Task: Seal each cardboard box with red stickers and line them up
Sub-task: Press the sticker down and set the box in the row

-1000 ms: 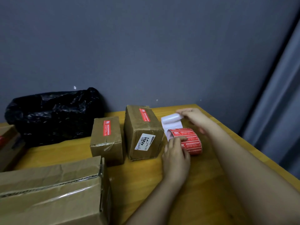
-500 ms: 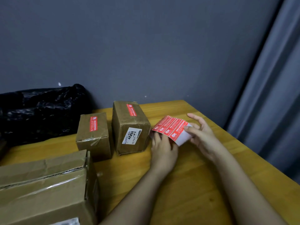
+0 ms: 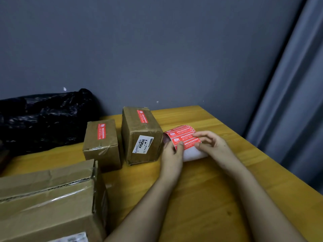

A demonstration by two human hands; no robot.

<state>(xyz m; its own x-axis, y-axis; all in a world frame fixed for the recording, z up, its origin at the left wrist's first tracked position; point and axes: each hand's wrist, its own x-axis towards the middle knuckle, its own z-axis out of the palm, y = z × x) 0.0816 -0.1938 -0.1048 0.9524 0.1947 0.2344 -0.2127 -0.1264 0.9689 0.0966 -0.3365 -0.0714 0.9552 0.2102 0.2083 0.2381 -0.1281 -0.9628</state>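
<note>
Red stickers (image 3: 182, 137) on a white backing strip are held just above the wooden worktop (image 3: 218, 180), close to its far right corner. The left hand (image 3: 172, 154) grips the strip's near left edge, its thumb pressed on the red face and its fingers curled under. The right hand (image 3: 212, 144) holds the strip's right side, thumb at the near edge and fingers bent over the top (the bare white end of the backing curls down beneath both hands).

Just left of the strip, and almost touching the left hand, stands a cardboard box (image 3: 141, 135) with a red sticker along its top and a white printed label on its near face. A smaller box (image 3: 102, 142) sits just beside it to the left, also with a red sticker across its top seam. The two stand side by side with a narrow gap between them.

Nearer the camera on the left lies a large box (image 3: 49, 203) with clear tape over its flaps. A black plastic bag (image 3: 43, 117) rests against the grey wall (image 3: 157, 49) behind the boxes, and a grey curtain (image 3: 293, 102) hangs at the right.
</note>
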